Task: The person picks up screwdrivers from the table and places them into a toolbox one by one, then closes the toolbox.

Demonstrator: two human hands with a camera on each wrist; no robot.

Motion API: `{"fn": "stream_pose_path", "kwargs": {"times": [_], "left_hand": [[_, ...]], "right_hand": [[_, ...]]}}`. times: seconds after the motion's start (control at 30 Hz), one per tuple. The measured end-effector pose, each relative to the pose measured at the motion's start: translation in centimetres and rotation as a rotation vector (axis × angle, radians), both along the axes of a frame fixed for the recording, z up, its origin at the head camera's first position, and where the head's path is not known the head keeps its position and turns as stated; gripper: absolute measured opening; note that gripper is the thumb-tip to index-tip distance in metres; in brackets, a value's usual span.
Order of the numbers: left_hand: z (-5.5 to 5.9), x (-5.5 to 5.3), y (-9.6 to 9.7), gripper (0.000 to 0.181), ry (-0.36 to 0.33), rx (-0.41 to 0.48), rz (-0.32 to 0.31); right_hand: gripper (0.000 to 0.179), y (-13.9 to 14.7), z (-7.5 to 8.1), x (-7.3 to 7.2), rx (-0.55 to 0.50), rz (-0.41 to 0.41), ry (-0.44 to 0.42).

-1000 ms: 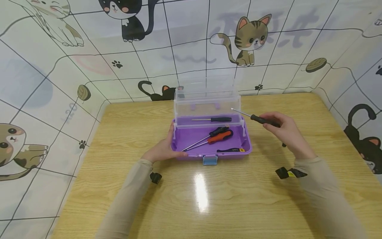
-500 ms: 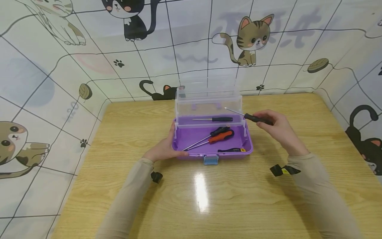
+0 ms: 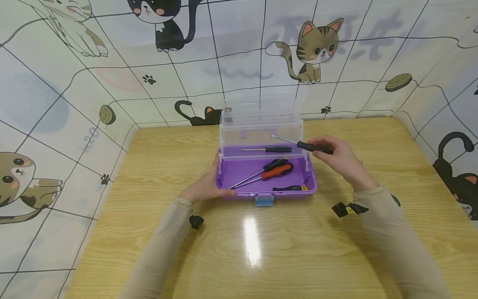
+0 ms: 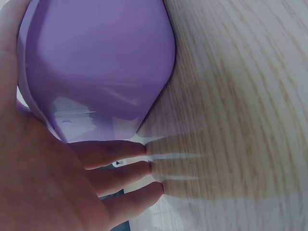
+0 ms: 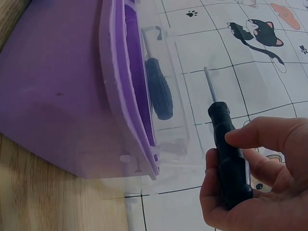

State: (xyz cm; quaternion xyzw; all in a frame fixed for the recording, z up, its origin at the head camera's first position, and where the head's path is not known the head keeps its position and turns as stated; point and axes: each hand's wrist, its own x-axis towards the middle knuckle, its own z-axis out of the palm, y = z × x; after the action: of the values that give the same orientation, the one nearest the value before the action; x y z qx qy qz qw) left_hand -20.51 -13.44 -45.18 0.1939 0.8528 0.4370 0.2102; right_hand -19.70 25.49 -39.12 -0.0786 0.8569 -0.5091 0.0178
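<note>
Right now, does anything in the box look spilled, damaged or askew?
No spill or damage shows. The red screwdriver and adjoining black screwdriver lie askew in the purple box; the yellow-ended tool lies straight along its front.

Box: purple, shallow, oblong; clear lid; pale blue latch at the middle of the front. Stood upright, lid raised along the rear, latch hanging down.

Screwdriver: black handle, slim metal shaft. Held aloft at the box's right rear, tilted; handle mostly beyond the box's right end, shaft slanted leftward, overlapping the lid in the head view.
</note>
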Motion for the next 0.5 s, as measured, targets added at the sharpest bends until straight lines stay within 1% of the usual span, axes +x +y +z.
{"fn": "stream_pose_path", "kwargs": {"times": [0.17,0.37,0.5], "left_hand": [[0.0,0.0,0.0,0.137,0.001,0.002,-0.004],[0.1,0.1,0.0,0.137,0.004,0.005,-0.005],[0.1,0.1,0.0,0.137,0.007,0.004,-0.007]], "right_hand": [[0.032,-0.6,0.1,-0.4,-0.016,0.041,-0.006],[0.031,-1.6,0.2,-1.0,-0.027,0.063,-0.004],[0.030,-2.1,0.3,-1.4,-0.025,0.079,-0.020]]}}
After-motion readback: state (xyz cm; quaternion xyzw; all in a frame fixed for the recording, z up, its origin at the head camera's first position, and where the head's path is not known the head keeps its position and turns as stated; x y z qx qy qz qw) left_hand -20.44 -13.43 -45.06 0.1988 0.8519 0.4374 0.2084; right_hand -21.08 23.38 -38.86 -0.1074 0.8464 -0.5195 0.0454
